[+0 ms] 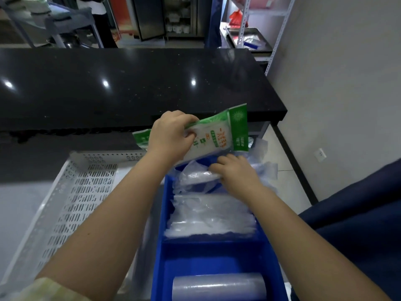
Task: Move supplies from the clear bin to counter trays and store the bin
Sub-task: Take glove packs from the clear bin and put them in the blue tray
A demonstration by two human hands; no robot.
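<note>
My left hand [168, 135] grips a green-and-white packet of disposable gloves [219, 131] and holds it tilted above the far end of a blue divided tray [161, 246]. Just below it, my right hand [235, 172] presses on clear plastic bags [195, 177] in the tray's far compartment. More clear bags [210, 216] fill the middle compartment. A roll of clear film [219, 286] lies in the near compartment. A second green packet [142, 137] pokes out behind my left wrist. The clear bin is not in sight.
A white perforated basket [65, 205] stands left of the blue tray. A raised black counter top [130, 83] runs across behind both. Metal shelving [260, 22] with a tray stands at the back right. A dark blue cloth [358, 213] is at my right.
</note>
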